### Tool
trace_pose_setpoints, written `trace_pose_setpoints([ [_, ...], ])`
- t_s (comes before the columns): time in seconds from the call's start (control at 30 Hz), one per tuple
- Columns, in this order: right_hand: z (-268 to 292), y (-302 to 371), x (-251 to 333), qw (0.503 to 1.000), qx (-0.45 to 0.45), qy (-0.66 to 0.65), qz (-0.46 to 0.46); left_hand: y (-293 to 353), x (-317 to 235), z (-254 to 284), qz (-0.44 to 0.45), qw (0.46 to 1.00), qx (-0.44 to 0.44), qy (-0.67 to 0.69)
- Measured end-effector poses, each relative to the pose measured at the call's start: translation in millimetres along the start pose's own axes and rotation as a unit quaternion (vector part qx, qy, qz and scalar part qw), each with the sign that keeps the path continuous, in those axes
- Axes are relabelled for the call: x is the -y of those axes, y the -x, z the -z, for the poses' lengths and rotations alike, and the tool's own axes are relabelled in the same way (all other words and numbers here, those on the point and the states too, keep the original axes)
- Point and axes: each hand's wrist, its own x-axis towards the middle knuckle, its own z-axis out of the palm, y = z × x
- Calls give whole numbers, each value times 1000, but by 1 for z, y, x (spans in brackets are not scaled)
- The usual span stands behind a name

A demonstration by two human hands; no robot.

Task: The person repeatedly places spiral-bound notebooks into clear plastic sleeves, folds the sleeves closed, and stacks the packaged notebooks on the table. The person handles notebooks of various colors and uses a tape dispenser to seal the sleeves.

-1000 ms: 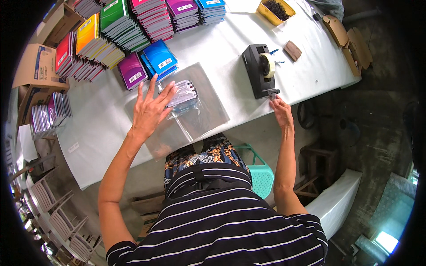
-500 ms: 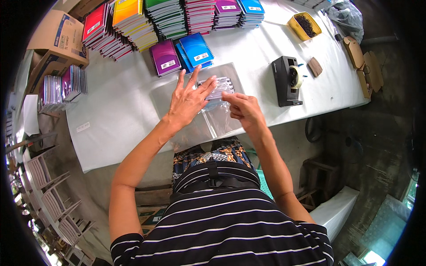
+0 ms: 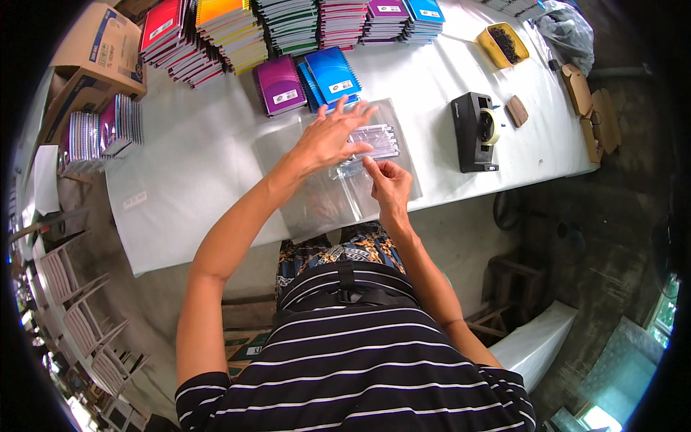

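Flat on the table lie large clear plastic sheets or bags (image 3: 317,205), with a small clear packet of pale strips (image 3: 379,137) on top. My left hand (image 3: 332,140) is over the packet's left side, fingers spread; whether it presses on the plastic is hard to tell. At the packet's near edge, the thumb and forefinger of my right hand (image 3: 391,187) are pinched together. What lies between those fingertips is too small to make out. Just beyond the left fingers rest a purple spiral notebook (image 3: 279,85) and a blue spiral notebook (image 3: 332,74), the blue one on another blue notebook.
Tall stacks of spiral notebooks (image 3: 291,32) line the far edge. To the right stand a black tape dispenser (image 3: 469,133), a brown block (image 3: 516,111) and a yellow tub (image 3: 497,57) of small dark pieces. A cardboard box (image 3: 93,72) and more notebooks (image 3: 101,137) are at the left.
My left hand has shifted right and its fingers have lifted and spread, baring more of the packet. The pinched right hand stays at the packet's near edge. The view has moved slightly.
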Motion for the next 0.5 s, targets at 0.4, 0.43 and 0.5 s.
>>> trace_pose_setpoints([
  [0.4, -7, -13, -66, 866, 430, -182, -178, -35, -27, -14, -8, 996, 89, -18],
  [0.43, -20, -4, -72, 792, 426, -369, -236, -31, -20, -18, -3, 997, 59, 53],
  [0.5, -24, -7, -73, 612, 359, -651, -269, -18, -9, -19, -2, 975, 9, 222],
])
